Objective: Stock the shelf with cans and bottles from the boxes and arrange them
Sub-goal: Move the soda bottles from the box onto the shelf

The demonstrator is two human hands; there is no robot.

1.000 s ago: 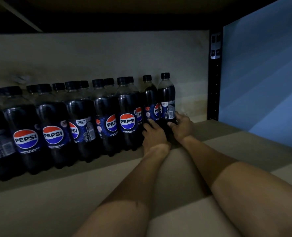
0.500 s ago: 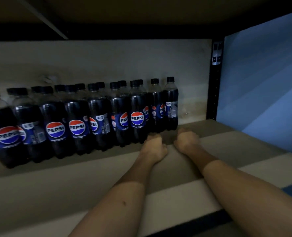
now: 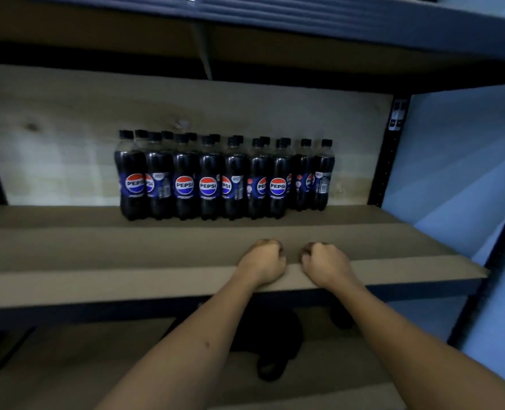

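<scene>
The Pepsi bottles [image 3: 224, 179] stand upright at the back of the shelf [image 3: 97, 261], against the pale wooden back panel [image 3: 67, 137], well beyond the fingers and now untouched; a second ago both hands were reaching among the rightmost bottles, and they have since drawn back to the shelf's front edge while the view has pulled away, so the whole group is now seen at once. The bottles are dark cola in clear plastic with black caps and blue labels carrying the red, white and blue Pepsi roundel; they are packed touching one another in about two rows, some labels turned forward and others turned sideways to show small print. The left hand [image 3: 263, 261] and the right hand [image 3: 326, 263] sit side by side, just apart, near the front lip of the shelf, each with its fingers [image 3: 275, 247] curled into a loose fist and holding nothing. To the right of the fingers a black upright post [image 3: 390, 155] frames the shelf, with a blue wall [image 3: 458, 173] beyond it. Below the wrists lies a lower shelf board [image 3: 97, 356] with a dark, indistinct object [image 3: 272, 344] on it.
</scene>
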